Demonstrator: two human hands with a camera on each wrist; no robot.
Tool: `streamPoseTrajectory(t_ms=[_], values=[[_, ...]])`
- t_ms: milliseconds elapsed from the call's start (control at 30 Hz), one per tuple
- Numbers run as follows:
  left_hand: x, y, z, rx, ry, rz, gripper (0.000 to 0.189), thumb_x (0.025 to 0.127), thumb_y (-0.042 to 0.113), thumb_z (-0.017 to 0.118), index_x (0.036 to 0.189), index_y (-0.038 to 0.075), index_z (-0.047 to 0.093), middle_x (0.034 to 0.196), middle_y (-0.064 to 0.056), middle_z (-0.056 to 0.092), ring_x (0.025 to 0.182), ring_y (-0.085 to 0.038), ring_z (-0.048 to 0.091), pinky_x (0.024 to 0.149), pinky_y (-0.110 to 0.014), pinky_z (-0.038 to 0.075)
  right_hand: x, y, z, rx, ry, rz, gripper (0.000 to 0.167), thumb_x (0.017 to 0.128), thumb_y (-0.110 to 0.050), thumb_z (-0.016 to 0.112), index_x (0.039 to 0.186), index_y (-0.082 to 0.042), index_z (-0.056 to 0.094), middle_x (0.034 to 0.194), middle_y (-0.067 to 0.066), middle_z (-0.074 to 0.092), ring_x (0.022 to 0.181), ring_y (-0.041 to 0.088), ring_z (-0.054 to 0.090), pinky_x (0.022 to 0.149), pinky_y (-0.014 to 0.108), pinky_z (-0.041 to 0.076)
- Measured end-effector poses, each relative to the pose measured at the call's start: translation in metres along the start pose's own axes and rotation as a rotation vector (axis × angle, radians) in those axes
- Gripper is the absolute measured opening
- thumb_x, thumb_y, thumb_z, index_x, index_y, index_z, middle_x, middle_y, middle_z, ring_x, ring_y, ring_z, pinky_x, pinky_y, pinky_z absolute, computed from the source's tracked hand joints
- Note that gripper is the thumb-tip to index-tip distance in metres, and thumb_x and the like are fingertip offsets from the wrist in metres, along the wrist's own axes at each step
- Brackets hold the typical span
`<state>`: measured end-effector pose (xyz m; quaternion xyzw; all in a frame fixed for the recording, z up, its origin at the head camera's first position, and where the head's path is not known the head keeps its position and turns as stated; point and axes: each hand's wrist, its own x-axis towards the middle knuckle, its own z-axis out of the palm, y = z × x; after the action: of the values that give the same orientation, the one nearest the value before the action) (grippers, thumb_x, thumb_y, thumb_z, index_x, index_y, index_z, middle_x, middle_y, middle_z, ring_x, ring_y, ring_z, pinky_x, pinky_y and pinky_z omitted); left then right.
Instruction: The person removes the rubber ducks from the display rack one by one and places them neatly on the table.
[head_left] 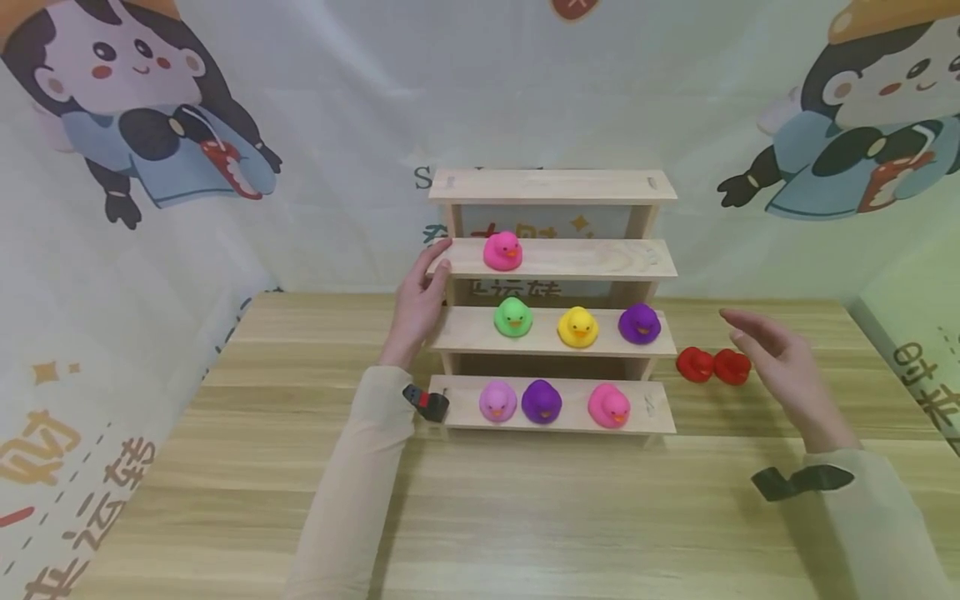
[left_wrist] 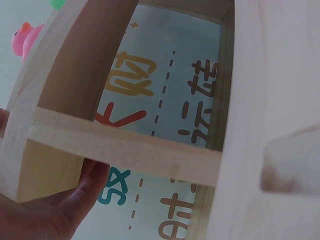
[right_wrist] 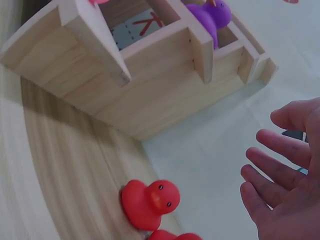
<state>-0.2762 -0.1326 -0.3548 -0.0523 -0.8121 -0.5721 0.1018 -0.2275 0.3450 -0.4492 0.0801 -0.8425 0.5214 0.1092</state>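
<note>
My left hand (head_left: 422, 300) holds the left end of a stepped wooden shelf (head_left: 555, 187) at its second step from the top, thumb and fingers around the board's end. A pink rubber duck (head_left: 502, 252) sits close by on that step. Below it stand a green duck (head_left: 513, 317), a yellow duck (head_left: 577, 327) and a purple duck (head_left: 640, 323). The bottom step carries a lilac duck (head_left: 498, 402), another purple duck (head_left: 542, 402) and another pink duck (head_left: 610, 405). My right hand (head_left: 787, 375), fingers spread and holding nothing, hovers beside two red ducks (right_wrist: 150, 202) on the table.
The shelf stands on a wood-grain table (head_left: 525, 508), near its back edge. Behind it hangs a pale printed cloth (head_left: 337, 100) with cartoon figures and lettering. The top step bears no duck. A dark strap with a small device (head_left: 802, 482) sits on each wrist.
</note>
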Motion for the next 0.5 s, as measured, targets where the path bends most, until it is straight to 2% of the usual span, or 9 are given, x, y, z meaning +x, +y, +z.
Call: streamPoseTrajectory(t_ms=[100, 233, 300, 400, 500], values=[[0.000, 0.000, 0.000, -0.002, -0.002, 0.002, 0.042, 0.104, 0.032, 0.041, 0.145, 0.023, 0.045, 0.153, -0.002, 0.034, 0.128, -0.026, 0.044, 0.103, -0.044, 0.040, -0.001, -0.022, 0.004, 0.009, -0.010, 0.007, 0.041, 0.101, -0.026, 0.053, 0.140, -0.015, 0.053, 0.140, 0.004, 0.051, 0.123, 0.015, 0.047, 0.090, 0.010, 0.041], [0.000, 0.000, 0.000, 0.000, 0.000, 0.001, 0.041, 0.104, 0.032, 0.041, 0.145, 0.024, 0.045, 0.153, -0.001, 0.035, 0.123, -0.026, 0.047, 0.100, -0.043, 0.042, -0.010, -0.082, 0.011, -0.006, -0.029, 0.019, 0.042, 0.101, -0.027, 0.051, 0.140, -0.011, 0.051, 0.140, 0.003, 0.051, 0.121, 0.012, 0.046, 0.091, 0.011, 0.041], [0.001, 0.000, 0.000, 0.005, 0.001, 0.002, 0.041, 0.105, 0.031, 0.041, 0.145, 0.024, 0.045, 0.153, -0.001, 0.035, 0.122, -0.026, 0.048, 0.100, -0.043, 0.042, -0.013, -0.105, 0.015, -0.049, -0.036, 0.031, 0.044, 0.101, -0.029, 0.051, 0.141, -0.011, 0.050, 0.140, 0.002, 0.050, 0.121, 0.011, 0.046, 0.090, 0.009, 0.040], [0.001, -0.001, 0.000, 0.010, 0.001, 0.000, 0.041, 0.105, 0.031, 0.041, 0.145, 0.023, 0.045, 0.153, -0.001, 0.035, 0.122, -0.026, 0.048, 0.100, -0.042, 0.042, -0.013, -0.123, 0.020, -0.066, -0.050, 0.041, 0.045, 0.101, -0.030, 0.052, 0.140, -0.009, 0.050, 0.141, 0.004, 0.050, 0.125, 0.014, 0.045, 0.091, 0.008, 0.039], [0.001, -0.001, 0.000, 0.007, 0.002, -0.003, 0.042, 0.105, 0.031, 0.041, 0.145, 0.022, 0.044, 0.153, -0.001, 0.034, 0.123, -0.026, 0.048, 0.101, -0.043, 0.042, -0.010, -0.132, 0.023, -0.061, -0.067, 0.012, 0.044, 0.101, -0.029, 0.053, 0.140, -0.009, 0.050, 0.142, 0.006, 0.049, 0.128, 0.020, 0.045, 0.093, 0.009, 0.039]])
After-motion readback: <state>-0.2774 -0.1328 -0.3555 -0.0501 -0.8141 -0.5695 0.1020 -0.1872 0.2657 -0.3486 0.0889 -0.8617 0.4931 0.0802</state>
